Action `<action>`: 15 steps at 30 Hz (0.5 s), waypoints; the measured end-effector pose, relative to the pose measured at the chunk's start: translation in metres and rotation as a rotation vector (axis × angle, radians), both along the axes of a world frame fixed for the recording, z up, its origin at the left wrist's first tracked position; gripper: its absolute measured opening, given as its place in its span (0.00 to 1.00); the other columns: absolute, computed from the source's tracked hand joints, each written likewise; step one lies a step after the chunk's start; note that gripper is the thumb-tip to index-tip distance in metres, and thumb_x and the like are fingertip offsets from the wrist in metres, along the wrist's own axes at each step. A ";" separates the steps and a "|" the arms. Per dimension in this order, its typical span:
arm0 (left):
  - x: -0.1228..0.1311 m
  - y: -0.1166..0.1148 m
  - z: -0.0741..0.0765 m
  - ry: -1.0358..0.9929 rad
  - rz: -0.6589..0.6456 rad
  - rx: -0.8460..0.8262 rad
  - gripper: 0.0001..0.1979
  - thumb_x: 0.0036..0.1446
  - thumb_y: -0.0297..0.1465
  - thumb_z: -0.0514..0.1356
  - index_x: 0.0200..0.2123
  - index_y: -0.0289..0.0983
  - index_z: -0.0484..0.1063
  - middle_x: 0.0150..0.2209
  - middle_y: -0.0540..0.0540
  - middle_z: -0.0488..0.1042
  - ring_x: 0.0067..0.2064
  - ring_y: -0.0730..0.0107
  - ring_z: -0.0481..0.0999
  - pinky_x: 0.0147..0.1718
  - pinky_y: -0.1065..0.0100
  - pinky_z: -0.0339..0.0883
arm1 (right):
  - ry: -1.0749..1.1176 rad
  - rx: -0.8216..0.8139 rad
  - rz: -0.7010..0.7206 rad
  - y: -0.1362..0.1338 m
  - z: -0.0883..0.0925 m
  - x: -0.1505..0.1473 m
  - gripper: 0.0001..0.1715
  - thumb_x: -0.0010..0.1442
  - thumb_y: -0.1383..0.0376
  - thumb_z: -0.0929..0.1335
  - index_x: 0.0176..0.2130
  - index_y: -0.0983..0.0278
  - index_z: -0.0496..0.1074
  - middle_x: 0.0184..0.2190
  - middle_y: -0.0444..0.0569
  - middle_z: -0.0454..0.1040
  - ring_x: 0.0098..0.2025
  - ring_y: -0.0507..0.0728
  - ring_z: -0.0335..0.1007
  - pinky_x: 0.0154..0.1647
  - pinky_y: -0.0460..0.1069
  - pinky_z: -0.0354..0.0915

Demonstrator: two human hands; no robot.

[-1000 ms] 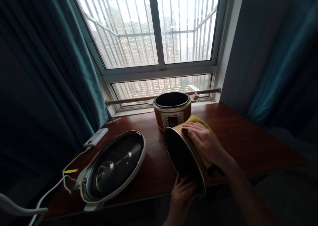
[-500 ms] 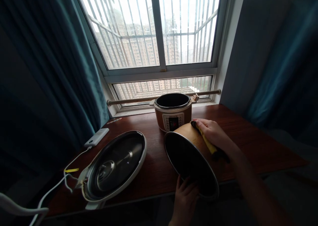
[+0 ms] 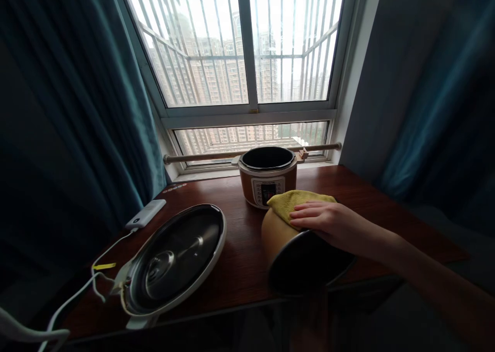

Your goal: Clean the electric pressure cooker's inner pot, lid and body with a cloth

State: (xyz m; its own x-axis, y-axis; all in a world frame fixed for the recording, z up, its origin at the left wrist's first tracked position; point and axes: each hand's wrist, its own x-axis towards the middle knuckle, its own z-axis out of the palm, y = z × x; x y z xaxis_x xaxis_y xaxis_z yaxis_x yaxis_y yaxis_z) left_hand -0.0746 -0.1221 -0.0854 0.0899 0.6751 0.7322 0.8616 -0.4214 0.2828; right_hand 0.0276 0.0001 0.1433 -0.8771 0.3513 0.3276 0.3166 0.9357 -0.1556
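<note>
A tan inner pot [image 3: 279, 234] with a dark inside lies tilted on its side at the table's front edge, its mouth toward me. Over its upper outer wall spreads a yellow cloth [image 3: 288, 202]. My right hand [image 3: 327, 222] presses this cloth against the pot, with the fingers lying across it. Dim and blurred below the pot's rim is my left hand [image 3: 311, 311]; its fingers are lost in the dark. Behind the inner pot stands a multicooker [image 3: 249, 184] with a control panel, its top uncovered and a dark interior showing.
A large oval appliance [image 3: 181, 254] with a dark, shiny surface and pale rim sits at the left of the wooden table [image 3: 243, 259]. Beside it are a white power strip [image 3: 146, 214] and a white cable [image 3: 77, 291] with a yellow tag. A barred window rises behind.
The inner pot has turned, its mouth now facing lower and more to the right. The cloth, bunched before, lies spread over the wall under my right hand. My left hand has dropped into shadow.
</note>
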 end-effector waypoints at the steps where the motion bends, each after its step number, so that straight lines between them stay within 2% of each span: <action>1: -0.010 -0.006 0.015 -0.040 -0.058 0.052 0.18 0.58 0.29 0.53 0.52 0.35 0.67 0.43 0.41 0.76 0.43 0.64 0.76 0.40 0.67 0.73 | 0.002 0.005 0.046 0.002 -0.002 0.006 0.24 0.58 0.75 0.60 0.51 0.60 0.69 0.51 0.45 0.69 0.58 0.54 0.58 0.60 0.51 0.53; 3: -0.033 -0.015 0.050 -0.136 -0.171 0.172 0.19 0.56 0.23 0.54 0.51 0.39 0.68 0.36 0.46 0.78 0.39 0.70 0.77 0.39 0.71 0.73 | 0.009 0.026 0.098 0.007 -0.008 0.018 0.25 0.58 0.76 0.59 0.50 0.57 0.69 0.51 0.42 0.70 0.62 0.55 0.51 0.62 0.54 0.48; 5: -0.055 -0.016 0.086 -0.207 -0.256 0.226 0.21 0.54 0.20 0.55 0.51 0.39 0.67 0.35 0.47 0.78 0.39 0.70 0.77 0.38 0.72 0.73 | 0.046 0.043 0.112 0.012 -0.015 0.028 0.23 0.59 0.75 0.59 0.47 0.55 0.72 0.50 0.41 0.70 0.63 0.55 0.48 0.63 0.56 0.44; 7: -0.068 -0.006 0.118 -0.218 -0.307 0.227 0.23 0.54 0.19 0.54 0.53 0.37 0.65 0.40 0.44 0.76 0.44 0.67 0.75 0.40 0.69 0.73 | 0.112 0.029 0.118 0.016 -0.023 0.036 0.20 0.61 0.73 0.60 0.42 0.55 0.75 0.49 0.41 0.72 0.63 0.55 0.48 0.64 0.57 0.42; 9: -0.071 0.013 0.144 -0.164 -0.334 0.199 0.24 0.54 0.19 0.53 0.55 0.35 0.62 0.48 0.41 0.72 0.52 0.63 0.70 0.48 0.62 0.69 | 0.196 -0.012 0.121 0.018 -0.031 0.041 0.17 0.61 0.70 0.61 0.37 0.55 0.76 0.47 0.42 0.73 0.63 0.55 0.49 0.64 0.58 0.41; 12: -0.058 0.048 0.170 0.037 -0.296 0.096 0.21 0.57 0.23 0.51 0.56 0.33 0.60 0.57 0.39 0.63 0.61 0.59 0.56 0.57 0.54 0.57 | 0.305 -0.078 0.112 0.018 -0.037 0.044 0.16 0.62 0.64 0.62 0.32 0.55 0.78 0.47 0.44 0.73 0.62 0.56 0.50 0.64 0.58 0.41; 15: -0.040 0.075 0.183 0.186 -0.202 -0.023 0.22 0.61 0.31 0.49 0.58 0.33 0.57 0.59 0.40 0.60 0.62 0.59 0.55 0.58 0.53 0.54 | 0.370 -0.150 0.027 0.016 -0.039 0.046 0.17 0.61 0.61 0.62 0.30 0.55 0.78 0.50 0.45 0.71 0.63 0.57 0.49 0.63 0.58 0.46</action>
State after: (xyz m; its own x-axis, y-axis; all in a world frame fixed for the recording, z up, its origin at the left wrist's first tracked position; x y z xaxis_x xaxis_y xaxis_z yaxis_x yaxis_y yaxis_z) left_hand -0.1150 -0.0468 0.0980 0.3559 0.6463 0.6750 0.7991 -0.5850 0.1388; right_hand 0.0741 0.0162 0.1039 -0.7191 0.3980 0.5697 0.1898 0.9011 -0.3899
